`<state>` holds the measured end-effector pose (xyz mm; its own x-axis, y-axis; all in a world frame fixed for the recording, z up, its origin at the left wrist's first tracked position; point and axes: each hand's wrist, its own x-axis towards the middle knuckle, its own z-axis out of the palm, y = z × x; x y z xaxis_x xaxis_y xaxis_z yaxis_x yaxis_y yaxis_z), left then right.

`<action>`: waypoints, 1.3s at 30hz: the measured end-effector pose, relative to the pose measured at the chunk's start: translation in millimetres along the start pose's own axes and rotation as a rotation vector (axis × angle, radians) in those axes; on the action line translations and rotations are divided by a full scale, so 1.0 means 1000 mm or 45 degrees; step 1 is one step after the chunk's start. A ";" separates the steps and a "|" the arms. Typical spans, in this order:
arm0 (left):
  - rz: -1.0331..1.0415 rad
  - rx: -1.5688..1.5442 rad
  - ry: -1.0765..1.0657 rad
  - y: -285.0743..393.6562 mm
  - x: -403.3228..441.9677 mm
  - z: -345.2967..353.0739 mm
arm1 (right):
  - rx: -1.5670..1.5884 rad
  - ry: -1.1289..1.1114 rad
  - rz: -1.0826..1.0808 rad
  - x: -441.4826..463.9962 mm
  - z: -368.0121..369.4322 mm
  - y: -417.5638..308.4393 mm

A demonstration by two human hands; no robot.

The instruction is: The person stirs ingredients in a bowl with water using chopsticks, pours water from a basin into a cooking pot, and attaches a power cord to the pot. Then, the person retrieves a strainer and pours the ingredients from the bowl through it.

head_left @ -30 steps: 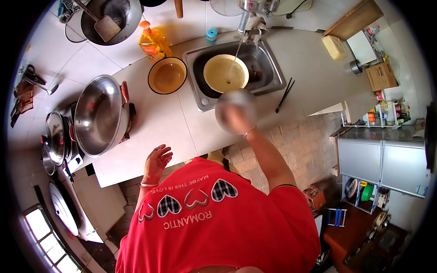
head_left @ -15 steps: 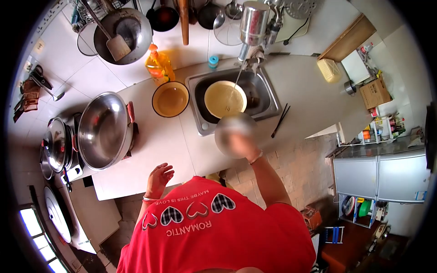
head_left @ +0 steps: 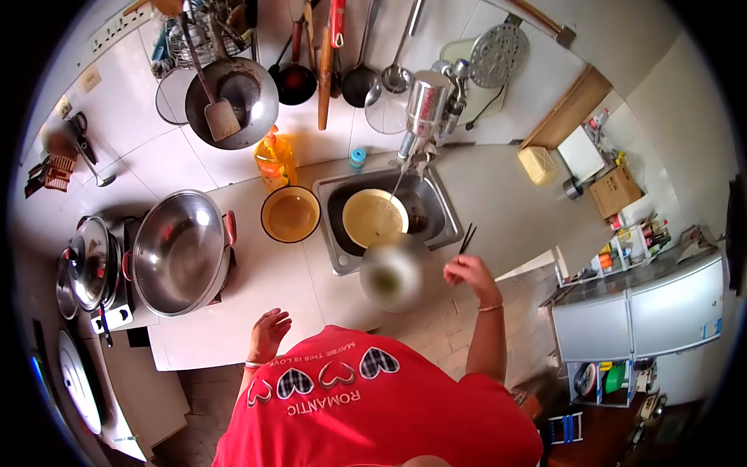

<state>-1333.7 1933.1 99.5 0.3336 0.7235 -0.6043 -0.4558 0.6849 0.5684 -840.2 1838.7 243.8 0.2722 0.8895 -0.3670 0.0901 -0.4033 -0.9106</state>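
Note:
My right hand (head_left: 472,279) is at the sink's front right corner, its fingers curled over the near ends of a pair of dark chopsticks (head_left: 467,239). Whether the chopsticks have left the counter does not show. Fingers apart and holding nothing, my left hand (head_left: 269,333) hovers by the counter's front edge. Between the hands, a round blurred patch (head_left: 391,274) with a greenish middle hides what lies there. Inside the steel sink (head_left: 336,247) stands a cream basin (head_left: 373,215), with water from the tap (head_left: 406,146) running into it. A yellowish, dark-rimmed basin (head_left: 290,214) sits left of the sink.
A large steel wok (head_left: 179,253) with red handles is on the left, beside a lidded pan (head_left: 89,261) on the stove. An orange soap bottle (head_left: 274,163) and a blue-lidded jar (head_left: 357,159) stand behind. Ladles and a wok (head_left: 257,97) hang on the wall.
My right hand has moved right, from the blurred patch to the chopsticks. The whole scene sits lower as the camera tilts up. My left hand stays open by the counter edge.

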 end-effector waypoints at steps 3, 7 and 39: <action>0.041 -0.068 0.032 -0.004 0.001 -0.007 | 0.496 -0.373 0.329 -0.009 -0.027 0.121; 0.096 -0.250 0.048 -0.020 0.008 -0.027 | -1.868 0.192 0.207 -0.026 -0.046 0.226; 0.303 -0.516 0.272 -0.006 -0.046 -0.066 | -0.416 0.539 -1.102 0.145 -0.074 -0.282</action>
<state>-1401.3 1889.6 86.9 0.0253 0.7927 -0.6091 -0.7960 0.3845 0.4675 -755.3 2065.6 460.9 0.3005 0.7804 0.5483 0.6568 0.2475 -0.7123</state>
